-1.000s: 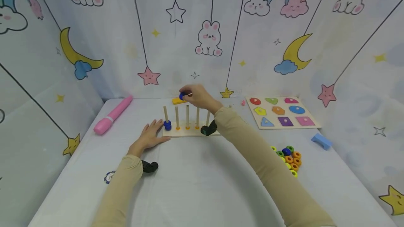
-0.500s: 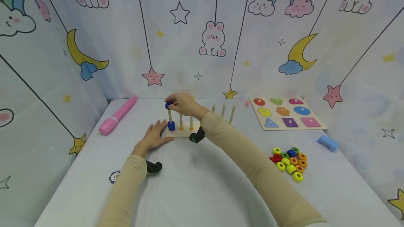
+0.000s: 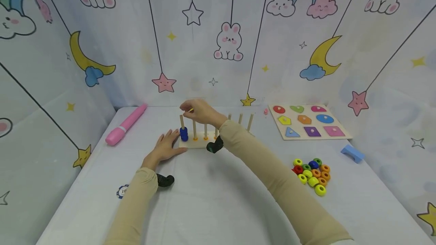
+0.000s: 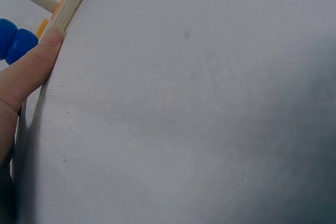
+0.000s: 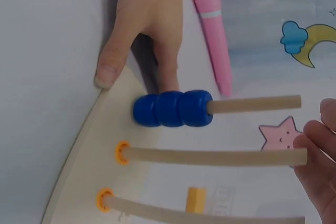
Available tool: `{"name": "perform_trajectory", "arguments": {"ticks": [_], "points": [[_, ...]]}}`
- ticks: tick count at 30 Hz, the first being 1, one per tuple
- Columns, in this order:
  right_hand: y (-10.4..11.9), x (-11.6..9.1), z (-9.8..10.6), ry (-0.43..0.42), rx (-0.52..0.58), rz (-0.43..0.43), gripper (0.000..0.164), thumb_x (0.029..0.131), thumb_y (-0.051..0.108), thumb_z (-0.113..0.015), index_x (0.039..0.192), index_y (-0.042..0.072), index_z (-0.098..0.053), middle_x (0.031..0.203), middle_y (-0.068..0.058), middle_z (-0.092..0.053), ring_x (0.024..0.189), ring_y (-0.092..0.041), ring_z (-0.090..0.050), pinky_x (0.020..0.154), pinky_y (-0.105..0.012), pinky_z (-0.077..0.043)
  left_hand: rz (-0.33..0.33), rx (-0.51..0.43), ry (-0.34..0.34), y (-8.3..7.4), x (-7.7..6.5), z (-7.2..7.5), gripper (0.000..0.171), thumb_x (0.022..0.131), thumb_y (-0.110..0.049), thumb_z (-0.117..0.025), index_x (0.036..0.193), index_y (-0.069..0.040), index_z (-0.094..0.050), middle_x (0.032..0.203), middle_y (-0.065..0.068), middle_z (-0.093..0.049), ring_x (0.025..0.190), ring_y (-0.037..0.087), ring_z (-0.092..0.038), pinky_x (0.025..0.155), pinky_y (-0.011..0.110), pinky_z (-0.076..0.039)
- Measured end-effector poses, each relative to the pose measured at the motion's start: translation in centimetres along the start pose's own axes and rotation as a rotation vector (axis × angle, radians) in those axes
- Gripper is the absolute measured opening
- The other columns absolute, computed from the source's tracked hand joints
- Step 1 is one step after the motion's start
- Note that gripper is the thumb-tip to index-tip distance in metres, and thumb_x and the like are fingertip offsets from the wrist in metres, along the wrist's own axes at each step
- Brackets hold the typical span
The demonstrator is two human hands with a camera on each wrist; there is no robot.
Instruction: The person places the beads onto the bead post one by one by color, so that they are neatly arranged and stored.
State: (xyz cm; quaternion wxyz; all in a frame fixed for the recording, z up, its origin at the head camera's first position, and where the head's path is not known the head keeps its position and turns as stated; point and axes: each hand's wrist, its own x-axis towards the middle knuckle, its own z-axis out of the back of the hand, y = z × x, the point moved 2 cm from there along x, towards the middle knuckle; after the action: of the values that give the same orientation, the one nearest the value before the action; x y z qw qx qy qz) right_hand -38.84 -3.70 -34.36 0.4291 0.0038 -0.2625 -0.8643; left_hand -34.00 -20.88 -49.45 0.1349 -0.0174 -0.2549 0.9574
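Three blue beads [image 3: 184,134] are stacked on the leftmost peg of a wooden peg board [image 5: 73,182]. Just above that peg, my right hand [image 3: 201,112] hovers with loosely bent fingers and nothing between them; the right wrist view has its fingers [image 5: 315,145] apart from the peg tip. My left hand [image 3: 163,149] rests at the board's left end, fingers spread, its thumb [image 4: 31,69] touching the front edge. Bare wooden pegs [image 5: 220,157] with orange rings at their feet stand to the right, some partly hidden by my right hand and sleeve.
Loose beads in several colours [image 3: 313,173] lie at the right, near my right sleeve. A shape puzzle board [image 3: 308,122], a blue arched block [image 3: 353,154], a pink wand-like object [image 3: 126,124] and a poker chip [image 3: 122,191] lie around. A yellow block [image 5: 195,200] sits behind the pegs.
My right hand carried a blue bead leftward to the leftmost peg and let it go. The bead dropped onto the two below. My left hand stayed at the board.
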Motion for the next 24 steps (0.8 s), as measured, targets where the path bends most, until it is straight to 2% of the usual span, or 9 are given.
{"name": "perform_trajectory", "arguments": {"ticks": [7,14,19,24], "points": [[-2.1,-1.7,2.0,-0.051,0.010,-0.054,0.027,0.093,0.011,-0.060,0.118,0.003,-0.062,0.110,-0.007,-0.066,0.101,-0.014,-0.061,0.085,-0.018,-0.048,0.002,-0.005,0.009,-0.6,0.0,0.2,0.087,0.085,-0.049,-0.065,0.145,0.003,-0.030,0.153,0.019,-0.021,0.141,0.038,-0.008,0.113,0.053,0.001],[-6.1,-4.5,5.4,-0.159,0.058,-0.146,0.023,0.092,0.010,-0.061,0.114,0.003,-0.064,0.109,-0.009,-0.067,0.100,-0.017,-0.063,0.086,-0.021,-0.050,0.005,-0.008,0.012,-0.6,0.1,0.2,0.088,0.084,-0.049,-0.065,0.145,0.004,-0.030,0.153,0.019,-0.020,0.141,0.038,-0.008,0.113,0.053,0.002],[-9.3,-7.7,8.2,-0.236,0.045,-0.201,0.024,0.092,0.012,-0.061,0.114,0.002,-0.065,0.110,-0.009,-0.067,0.100,-0.019,-0.064,0.086,-0.027,-0.052,0.013,0.007,0.027,-0.2,0.3,-0.1,0.089,0.085,-0.051,-0.064,0.146,0.002,-0.028,0.154,0.018,-0.018,0.142,0.036,-0.006,0.114,0.051,0.003],[-12.4,-12.2,10.9,-0.269,0.009,-0.292,0.024,0.092,0.013,-0.060,0.113,0.001,-0.065,0.109,-0.013,-0.067,0.101,-0.026,-0.063,0.086,-0.037,-0.052,0.005,0.002,0.029,-0.2,0.3,0.0,0.088,0.086,-0.050,-0.063,0.146,0.003,-0.028,0.154,0.019,-0.018,0.142,0.038,-0.006,0.113,0.052,0.004]]}}
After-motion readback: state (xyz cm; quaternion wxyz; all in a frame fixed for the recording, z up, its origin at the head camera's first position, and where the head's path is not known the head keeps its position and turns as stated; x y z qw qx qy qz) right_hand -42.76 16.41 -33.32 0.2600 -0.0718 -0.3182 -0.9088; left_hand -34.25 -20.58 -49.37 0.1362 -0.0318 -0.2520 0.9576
